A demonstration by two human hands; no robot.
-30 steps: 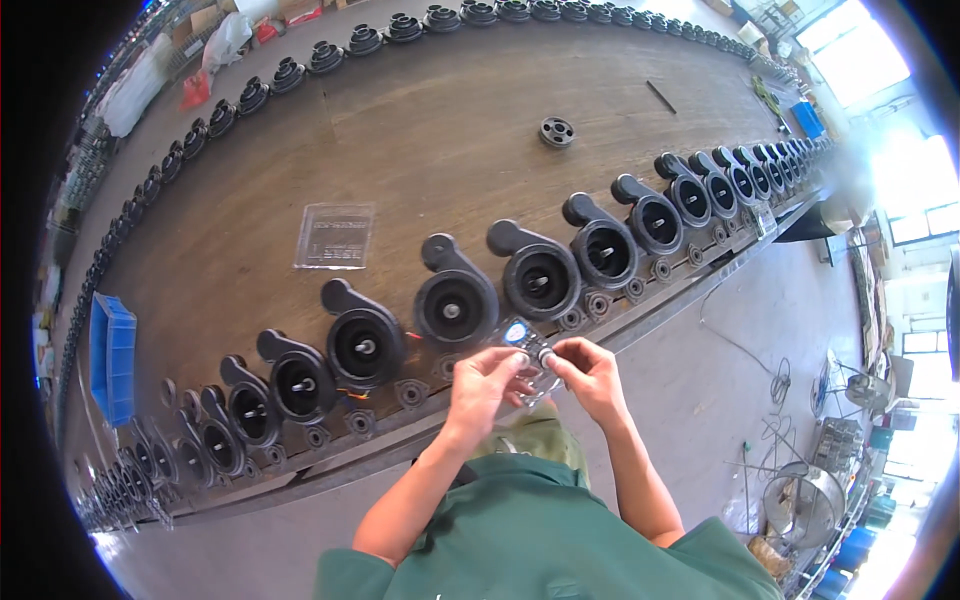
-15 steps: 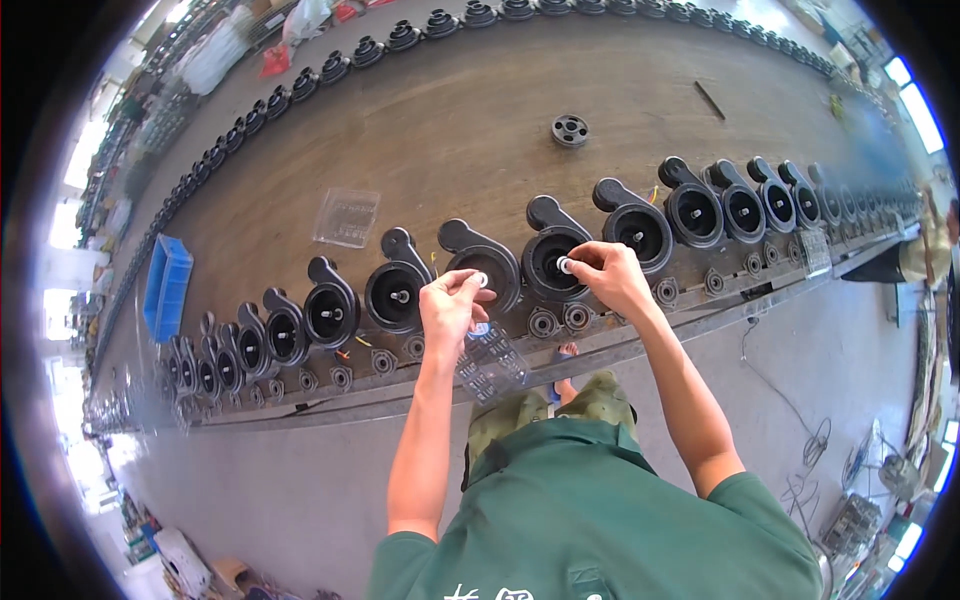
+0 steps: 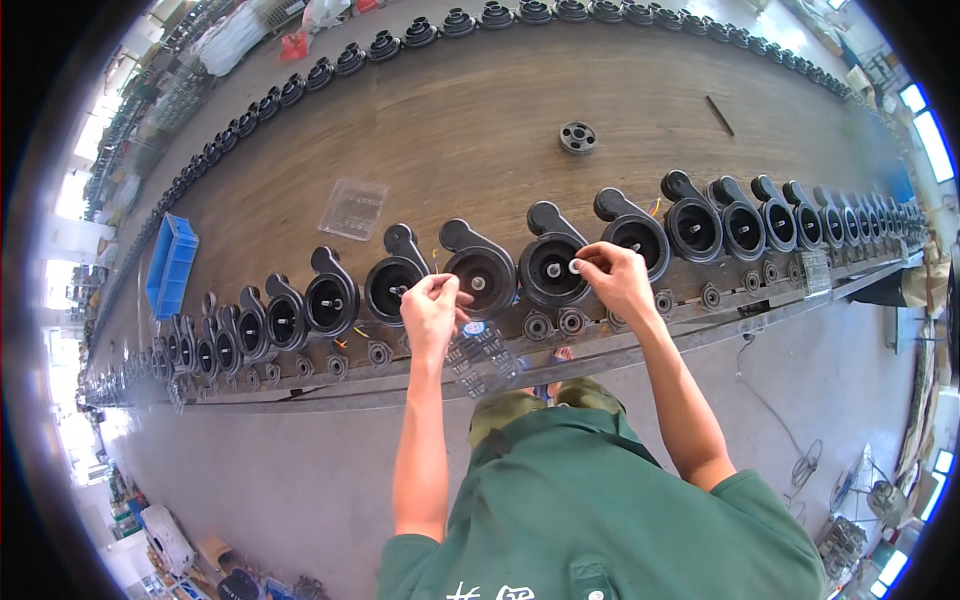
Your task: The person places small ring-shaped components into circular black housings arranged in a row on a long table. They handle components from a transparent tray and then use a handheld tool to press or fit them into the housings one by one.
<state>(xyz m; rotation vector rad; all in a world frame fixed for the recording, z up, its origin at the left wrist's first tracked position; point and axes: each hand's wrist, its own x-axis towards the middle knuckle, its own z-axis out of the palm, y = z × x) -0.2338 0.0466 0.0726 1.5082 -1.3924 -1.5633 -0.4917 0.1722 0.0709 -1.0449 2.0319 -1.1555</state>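
Note:
My right hand [image 3: 618, 280] pinches a small white ring [image 3: 575, 266] between thumb and fingertips. It hovers at the right rim of a round black housing [image 3: 545, 217] with a curved neck, whose centre shows a pale round piece [image 3: 553, 270]. My left hand [image 3: 430, 318] is closed, fingertips together, between two more housings; whatever it may hold is hidden. On its right, the nearest housing [image 3: 460, 237] has a pale round piece [image 3: 478, 284] at its centre. Below the left hand, a clear plastic tray [image 3: 485, 352] holds several small parts.
Black housings line the table's near edge on both sides, with small metal flanges [image 3: 538, 325] in front. A blue bin [image 3: 172, 265], a clear tray [image 3: 353, 209], a round metal part [image 3: 578, 138] and a thin rod [image 3: 720, 115] lie on the table [image 3: 460, 130]. More black parts line the far edge.
My left hand has drawn back leftward from the housing beside it, where a pale piece now shows at the centre. My right hand has shifted slightly right. The view has moved a little.

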